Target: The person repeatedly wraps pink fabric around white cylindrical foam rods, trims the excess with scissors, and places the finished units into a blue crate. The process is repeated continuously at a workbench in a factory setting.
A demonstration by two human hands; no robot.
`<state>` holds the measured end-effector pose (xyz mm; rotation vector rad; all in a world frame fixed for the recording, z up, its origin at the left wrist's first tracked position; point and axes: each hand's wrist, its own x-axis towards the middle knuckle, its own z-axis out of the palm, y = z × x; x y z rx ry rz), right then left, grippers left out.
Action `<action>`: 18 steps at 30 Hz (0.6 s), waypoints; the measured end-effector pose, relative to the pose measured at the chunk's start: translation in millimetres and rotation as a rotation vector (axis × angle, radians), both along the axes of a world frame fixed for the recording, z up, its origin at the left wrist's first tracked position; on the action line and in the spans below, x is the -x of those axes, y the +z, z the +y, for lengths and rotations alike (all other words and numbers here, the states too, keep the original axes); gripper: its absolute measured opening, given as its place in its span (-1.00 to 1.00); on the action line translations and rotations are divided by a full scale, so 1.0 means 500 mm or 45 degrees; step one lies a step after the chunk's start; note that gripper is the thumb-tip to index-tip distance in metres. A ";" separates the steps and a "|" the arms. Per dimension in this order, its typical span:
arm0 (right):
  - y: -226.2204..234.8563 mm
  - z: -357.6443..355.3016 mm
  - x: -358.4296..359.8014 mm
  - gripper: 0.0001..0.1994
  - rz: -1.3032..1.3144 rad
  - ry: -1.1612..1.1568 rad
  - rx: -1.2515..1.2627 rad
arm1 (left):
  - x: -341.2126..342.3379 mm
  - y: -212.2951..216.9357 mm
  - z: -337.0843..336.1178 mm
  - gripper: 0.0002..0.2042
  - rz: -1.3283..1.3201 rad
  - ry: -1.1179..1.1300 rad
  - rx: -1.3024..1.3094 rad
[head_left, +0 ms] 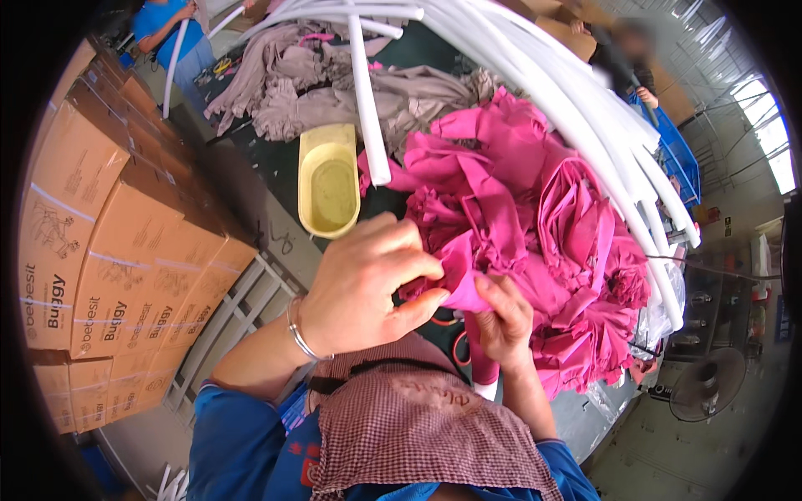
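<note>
A bright pink piece of fabric [469, 288] is held up between my two hands, in front of the apron. My right hand [506, 321] is closed on it, thumb on top. My left hand [368, 284], with a silver bangle at the wrist, has its thumb and forefinger bent at the fabric's left edge. Below my right hand a narrow pink fabric length [483, 359] hangs down, with a white end showing under it. Red looped handles [460, 346], seemingly of scissors, show beside it. Right behind my hands lies a large heap of pink fabric pieces [576, 242].
A cream oblong tub [305, 184] stands on the dark table beyond my left hand. Greyish-brown fabric [309, 92] is piled farther back. Long white tubes [560, 92] arch over the table. Stacked cardboard boxes [125, 267] line the left. Two people [171, 29] are at the far side.
</note>
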<state>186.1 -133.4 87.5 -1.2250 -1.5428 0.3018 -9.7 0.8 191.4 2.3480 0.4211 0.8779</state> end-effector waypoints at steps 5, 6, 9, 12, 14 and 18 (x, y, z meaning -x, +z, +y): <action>0.012 -0.003 -0.005 -0.44 -0.222 -0.047 0.121 | 0.003 -0.039 0.007 -0.91 0.269 0.076 0.015; 0.015 -0.003 -0.009 -0.43 -0.259 -0.045 0.149 | -0.004 -0.042 0.010 -0.92 0.313 0.078 -0.004; 0.023 -0.013 -0.010 -0.42 -0.416 -0.001 0.335 | -0.011 -0.098 0.028 -0.92 0.359 0.109 -0.189; 0.049 -0.033 -0.028 -0.48 -0.626 -0.022 0.496 | -0.027 -0.142 0.039 -0.93 0.328 0.006 -0.329; 0.069 -0.043 -0.049 -0.48 -0.736 -0.031 0.539 | -0.032 -0.153 0.027 -0.89 0.387 -0.059 -0.012; 0.103 -0.068 -0.074 -0.43 -0.900 0.056 0.556 | -0.050 -0.201 0.029 -0.84 0.535 -0.460 0.635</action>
